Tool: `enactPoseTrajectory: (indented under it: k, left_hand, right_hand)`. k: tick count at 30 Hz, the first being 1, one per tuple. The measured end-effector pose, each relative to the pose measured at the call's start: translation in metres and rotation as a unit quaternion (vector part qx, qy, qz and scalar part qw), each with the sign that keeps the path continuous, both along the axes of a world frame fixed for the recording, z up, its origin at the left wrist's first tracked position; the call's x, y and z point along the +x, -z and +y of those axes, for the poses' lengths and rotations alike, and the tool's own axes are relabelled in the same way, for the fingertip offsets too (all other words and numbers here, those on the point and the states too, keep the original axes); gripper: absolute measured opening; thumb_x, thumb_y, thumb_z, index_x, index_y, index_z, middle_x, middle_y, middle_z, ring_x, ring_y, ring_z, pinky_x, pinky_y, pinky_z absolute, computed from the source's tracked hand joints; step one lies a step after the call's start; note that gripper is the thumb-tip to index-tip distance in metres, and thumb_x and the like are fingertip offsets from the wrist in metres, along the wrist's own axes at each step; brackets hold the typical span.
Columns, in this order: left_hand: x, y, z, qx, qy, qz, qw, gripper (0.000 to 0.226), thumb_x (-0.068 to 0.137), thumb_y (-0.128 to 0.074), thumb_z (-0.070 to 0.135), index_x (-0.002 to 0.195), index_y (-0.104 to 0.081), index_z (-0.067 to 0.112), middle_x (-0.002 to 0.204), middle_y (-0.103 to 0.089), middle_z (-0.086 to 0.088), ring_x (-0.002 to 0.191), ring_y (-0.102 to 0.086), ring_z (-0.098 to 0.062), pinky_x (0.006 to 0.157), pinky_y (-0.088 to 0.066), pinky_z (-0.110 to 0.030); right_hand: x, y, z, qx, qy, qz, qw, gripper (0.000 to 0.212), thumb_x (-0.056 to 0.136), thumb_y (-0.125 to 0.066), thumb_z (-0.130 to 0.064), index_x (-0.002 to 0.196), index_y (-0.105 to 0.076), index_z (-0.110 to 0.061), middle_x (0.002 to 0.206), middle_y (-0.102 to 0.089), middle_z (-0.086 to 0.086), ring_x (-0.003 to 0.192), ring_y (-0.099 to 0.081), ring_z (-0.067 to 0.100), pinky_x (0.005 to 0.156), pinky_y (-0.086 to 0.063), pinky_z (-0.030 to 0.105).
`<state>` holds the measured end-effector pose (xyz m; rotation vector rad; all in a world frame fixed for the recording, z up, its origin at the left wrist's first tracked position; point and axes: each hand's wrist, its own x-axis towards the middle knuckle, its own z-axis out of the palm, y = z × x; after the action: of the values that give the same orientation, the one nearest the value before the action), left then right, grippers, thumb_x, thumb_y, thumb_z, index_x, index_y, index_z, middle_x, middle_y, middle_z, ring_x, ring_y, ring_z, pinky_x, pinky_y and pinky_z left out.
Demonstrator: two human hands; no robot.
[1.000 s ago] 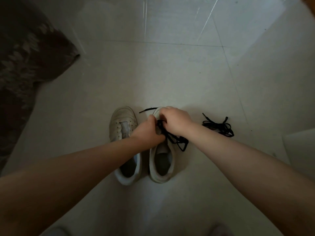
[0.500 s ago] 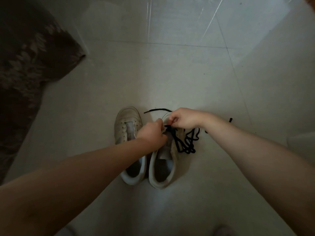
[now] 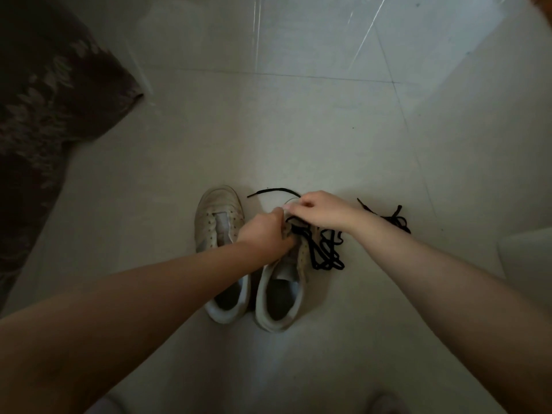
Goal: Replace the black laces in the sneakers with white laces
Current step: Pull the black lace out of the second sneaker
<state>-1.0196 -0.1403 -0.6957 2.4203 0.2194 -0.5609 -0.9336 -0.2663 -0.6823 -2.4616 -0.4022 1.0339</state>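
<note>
From the head view we look down on a pale tiled floor (image 3: pixel 298 130) where two white sneakers stand side by side, toes pointing away from us; the left sneaker (image 3: pixel 219 222) has bare eyelets and an open tongue, with no lace in it that we can see; the right sneaker (image 3: pixel 283 294) sits just beside it, almost touching, and its front half is hidden under both hands.

Our left hand (image 3: pixel 264 234) rests on the upper of the right sneaker with its fingers curled; its grip seems to close on the eyelet flap or the lace there, though we cannot tell which, since the fingertips are hidden behind the knuckles; our right hand (image 3: pixel 321 210) hovers over the toe of the same sneaker, its thumb and forefinger pinched together on the black lace (image 3: pixel 325 252); that lace runs from the pinch down into a loose tangle that spills over the right side of the sneaker onto the floor, while one free end arcs past the toe toward the left.

A second black lace (image 3: pixel 394 219) lies in a small heap on the floor to the right, behind our right wrist and apart from the sneakers; a dark patterned cloth (image 3: pixel 50 121) fills the far left; a pale object (image 3: pixel 525 249) juts in at the right edge, too cropped to name.
</note>
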Motion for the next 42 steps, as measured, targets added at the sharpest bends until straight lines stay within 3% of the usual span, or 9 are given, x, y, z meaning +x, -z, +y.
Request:
enactPoseTrajectory:
  k: [5,11,14,18,21,25,30,37,42]
  left_hand:
    - [0.005,0.003,0.001,-0.003,-0.024,0.001,1.000,0.028,0.084,-0.055,0.034,0.099,-0.053,0.010,0.089,-0.059,-0.007,0.086,-0.061,-0.027,0.069,-0.050,-0.032]
    - [0.003,0.005,0.005,-0.030,-0.038,0.006,0.999,0.026,0.083,-0.060,0.033,0.095,-0.056,0.010,0.088,-0.062,-0.007,0.080,-0.061,-0.022,0.068,-0.052,-0.034]
    - [0.005,0.005,0.004,-0.026,-0.041,0.025,0.999,0.031,0.079,-0.066,0.036,0.091,-0.050,0.013,0.088,-0.059,-0.005,0.079,-0.059,-0.021,0.064,-0.047,-0.030]
    - [0.007,0.004,0.004,-0.016,-0.046,0.031,0.998,0.032,0.078,-0.067,0.035,0.093,-0.051,0.011,0.088,-0.059,-0.008,0.080,-0.059,-0.023,0.064,-0.047,-0.030]
    - [0.007,0.005,0.006,-0.008,-0.049,0.031,0.998,0.025,0.078,-0.066,0.031,0.090,-0.054,0.011,0.091,-0.062,-0.010,0.081,-0.060,-0.024,0.064,-0.046,-0.030]
    - [0.009,0.007,0.015,0.021,-0.070,0.014,0.997,0.022,0.081,-0.062,0.029,0.091,-0.060,0.009,0.095,-0.065,-0.011,0.089,-0.061,-0.027,0.071,-0.047,-0.031]
    - [0.004,0.006,0.006,0.009,-0.035,-0.022,0.999,0.026,0.084,-0.058,0.036,0.091,-0.059,0.011,0.091,-0.065,-0.009,0.087,-0.062,-0.027,0.072,-0.051,-0.034]
    - [0.007,0.004,0.003,0.021,-0.032,-0.023,0.999,0.033,0.083,-0.060,0.039,0.099,-0.058,0.010,0.095,-0.064,-0.010,0.087,-0.062,-0.028,0.067,-0.046,-0.030]
    - [0.009,0.008,0.006,-0.007,-0.028,-0.005,1.000,0.022,0.085,-0.059,0.033,0.093,-0.059,0.013,0.089,-0.063,-0.006,0.084,-0.062,-0.023,0.068,-0.050,-0.031]
  right_hand:
    - [-0.004,0.003,0.016,-0.089,-0.156,-0.083,0.980,0.020,0.092,-0.047,-0.021,0.088,-0.064,-0.012,0.090,-0.063,0.004,0.088,-0.057,0.026,0.075,-0.047,0.032]
    - [-0.003,0.000,0.009,-0.009,-0.076,-0.061,0.995,0.044,0.099,-0.042,-0.034,0.093,-0.062,0.006,0.098,-0.065,0.021,0.089,-0.060,0.033,0.082,-0.047,0.040]
    - [-0.006,-0.003,0.011,-0.044,-0.108,-0.067,0.991,0.039,0.095,-0.048,-0.036,0.067,-0.059,-0.011,0.071,-0.060,0.004,0.072,-0.055,0.025,0.062,-0.043,0.030]
    - [-0.012,0.006,0.016,-0.070,-0.163,-0.073,0.981,0.017,0.092,-0.054,-0.026,0.102,-0.065,-0.018,0.105,-0.064,0.002,0.098,-0.057,0.022,0.075,-0.042,0.025]
    - [-0.006,0.000,0.009,0.075,-0.042,-0.006,0.996,0.014,0.095,-0.051,-0.018,0.090,-0.062,-0.011,0.094,-0.063,0.005,0.088,-0.057,0.017,0.071,-0.039,0.026]
    - [0.000,-0.018,-0.007,0.325,0.194,0.168,0.910,0.026,0.096,-0.046,-0.012,0.072,-0.050,-0.016,0.068,-0.051,-0.002,0.063,-0.044,0.007,0.057,-0.030,0.022]
    - [-0.008,-0.012,-0.011,0.051,0.071,0.077,0.993,0.037,0.097,-0.043,-0.033,0.066,-0.053,-0.016,0.055,-0.049,-0.002,0.053,-0.045,0.013,0.054,-0.034,0.025]
    - [-0.004,0.007,0.009,-0.092,-0.133,-0.098,0.982,0.026,0.094,-0.044,-0.021,0.087,-0.066,-0.009,0.090,-0.062,0.009,0.089,-0.057,0.027,0.075,-0.045,0.032]
    - [-0.012,-0.035,0.019,0.250,0.106,0.050,0.961,0.028,0.097,-0.045,-0.011,0.072,-0.055,-0.015,0.065,-0.049,-0.003,0.053,-0.046,-0.002,0.054,-0.036,0.014]
